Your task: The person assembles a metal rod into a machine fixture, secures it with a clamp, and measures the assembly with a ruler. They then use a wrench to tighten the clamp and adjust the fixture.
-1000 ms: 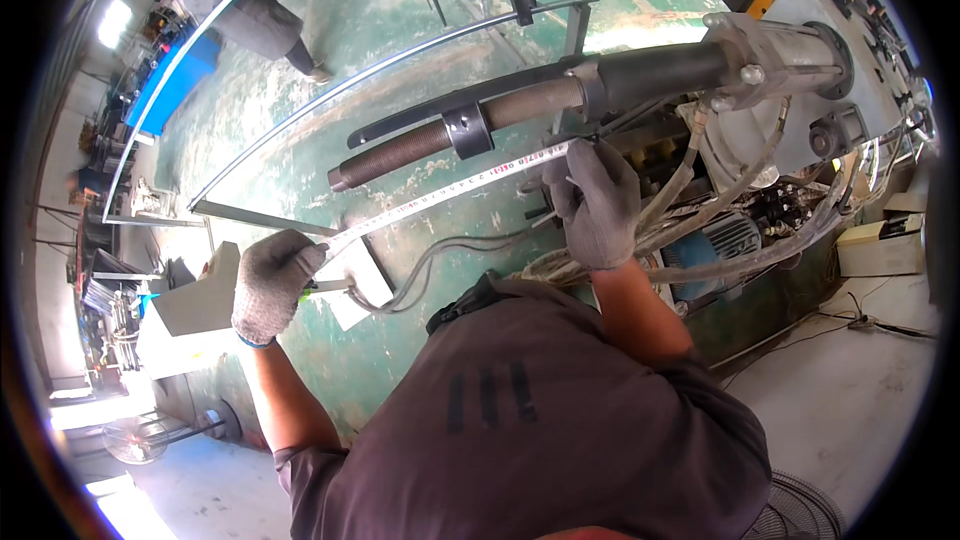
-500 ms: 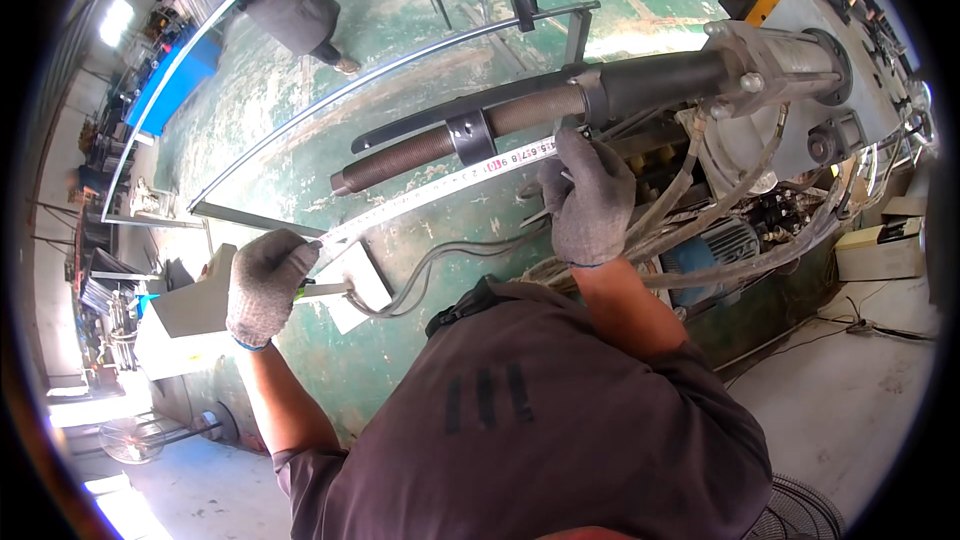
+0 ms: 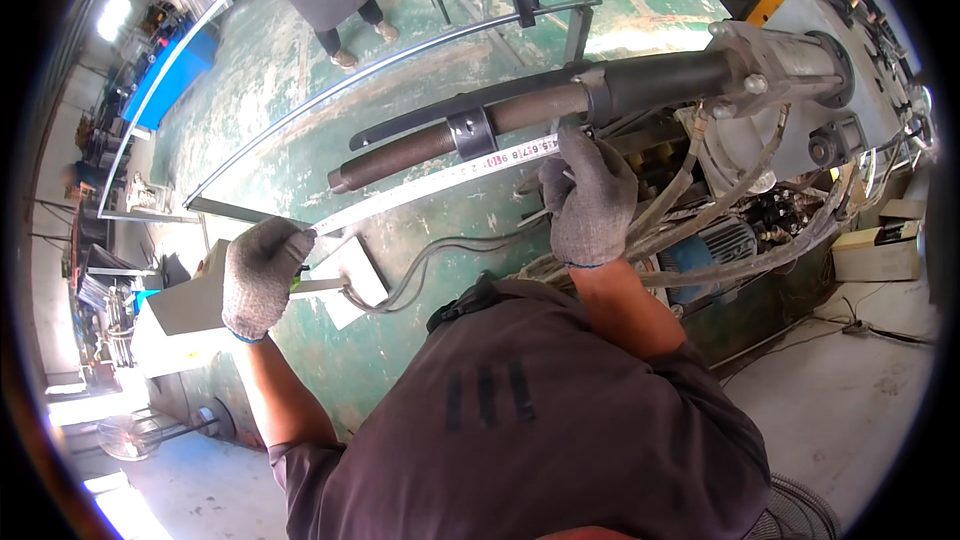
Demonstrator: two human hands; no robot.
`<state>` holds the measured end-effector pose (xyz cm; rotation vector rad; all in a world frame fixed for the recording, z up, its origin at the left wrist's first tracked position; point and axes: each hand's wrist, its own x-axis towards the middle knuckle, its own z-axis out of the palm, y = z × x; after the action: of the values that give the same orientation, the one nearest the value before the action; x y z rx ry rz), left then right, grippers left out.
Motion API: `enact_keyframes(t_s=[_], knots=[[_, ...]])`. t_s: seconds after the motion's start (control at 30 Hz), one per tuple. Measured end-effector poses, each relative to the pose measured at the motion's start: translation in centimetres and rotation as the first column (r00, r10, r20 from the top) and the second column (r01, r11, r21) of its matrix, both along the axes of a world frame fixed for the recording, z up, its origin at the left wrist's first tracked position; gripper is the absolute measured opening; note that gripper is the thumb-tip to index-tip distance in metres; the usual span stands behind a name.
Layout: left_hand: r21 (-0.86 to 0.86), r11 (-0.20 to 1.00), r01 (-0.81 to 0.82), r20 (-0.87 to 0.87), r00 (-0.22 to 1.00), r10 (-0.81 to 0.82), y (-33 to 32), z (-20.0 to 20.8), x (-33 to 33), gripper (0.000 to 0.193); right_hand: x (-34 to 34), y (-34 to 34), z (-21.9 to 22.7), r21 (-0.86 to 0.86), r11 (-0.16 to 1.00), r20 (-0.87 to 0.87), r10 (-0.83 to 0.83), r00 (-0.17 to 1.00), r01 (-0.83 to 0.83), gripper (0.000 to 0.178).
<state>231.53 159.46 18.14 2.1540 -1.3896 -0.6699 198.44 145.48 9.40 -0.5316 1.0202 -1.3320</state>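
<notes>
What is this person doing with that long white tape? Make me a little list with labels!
Left hand: grey knitted glove, gripping one end of the white measuring tape
Right hand: grey knitted glove, pinching the tape's other end against the machine
Tape: stretched straight between both hands, beneath the long dark metal cylinder
Machine: grey metal housing with pale hoses
Floor: worn green paint
Nearby: another person's legs

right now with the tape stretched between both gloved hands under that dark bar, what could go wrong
The measuring tape spans free between the left hand and right hand; if either grip slips it may snap back or sag and likely spoil the reading. The right hand sits tight against the dark bar and a tangle of hoses, so it could snag or get pinched there.
</notes>
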Motion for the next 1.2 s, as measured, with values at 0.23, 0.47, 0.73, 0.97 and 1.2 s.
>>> enact_keyframes(t_s=[0.23, 0.47, 0.73, 0.97, 1.2], knots=[[-0.013, 1.0, 0.014, 0.029, 0.999, -0.014, 0.1, 0.3, -0.4, 0.02, 0.2, 0.0, 0.3, 0.007, 1.0, 0.022, -0.03, 0.999, 0.03, 0.028], [-0.004, 1.0, -0.016, 0.006, 1.0, 0.016, 0.0, 0.2, -0.2, 0.021, 0.1, -0.1, -0.1, -0.023, 1.0, 0.019, -0.016, 1.0, 0.017, 0.027], [-0.029, 1.0, -0.001, -0.022, 1.0, 0.001, -0.1, -0.2, 0.1, 0.019, -0.1, -0.2, -0.8, -0.085, 0.996, 0.018, 0.003, 1.0, -0.001, 0.027], [-0.014, 1.0, 0.007, -0.012, 1.0, -0.007, -0.3, -0.2, 0.3, 0.018, 0.1, -0.1, -0.3, -0.06, 0.998, 0.003, -0.013, 1.0, 0.013, 0.029], [0.018, 1.0, 0.001, -0.077, 0.997, 0.001, 0.0, -0.2, 0.6, 0.017, -0.7, 0.6, -3.0, -0.132, 0.988, 0.108, 0.09, 0.99, -0.075, 0.024]])
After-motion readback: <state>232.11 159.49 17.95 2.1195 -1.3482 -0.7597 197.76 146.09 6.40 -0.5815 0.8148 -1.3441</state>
